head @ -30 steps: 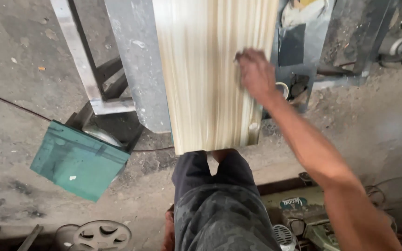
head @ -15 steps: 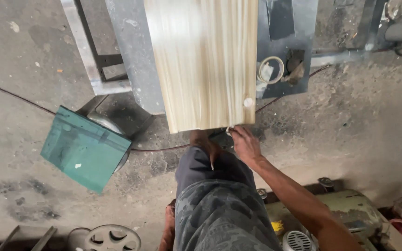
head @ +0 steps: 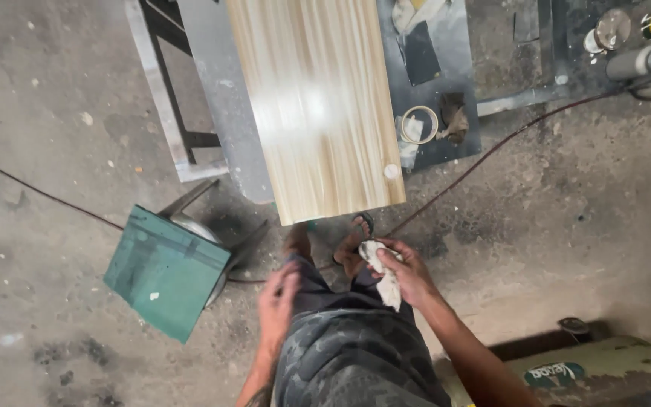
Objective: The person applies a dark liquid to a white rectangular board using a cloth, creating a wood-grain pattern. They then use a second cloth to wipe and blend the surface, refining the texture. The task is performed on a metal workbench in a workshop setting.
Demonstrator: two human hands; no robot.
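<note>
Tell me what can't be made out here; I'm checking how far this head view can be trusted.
- Left hand: motion-blurred, grip unreadable.
- Rag: partly wrapped inside the right hand.
- Glossy wooden board: far end cut by the top edge; glare hides some grain.
- Small cans top right: too small to identify.

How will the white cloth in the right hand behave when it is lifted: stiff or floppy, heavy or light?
Probably floppy: the white cloth droops below the right hand in crumpled folds. It looks light, since a loose grip carries it. It seems unlikely to slip.
</note>
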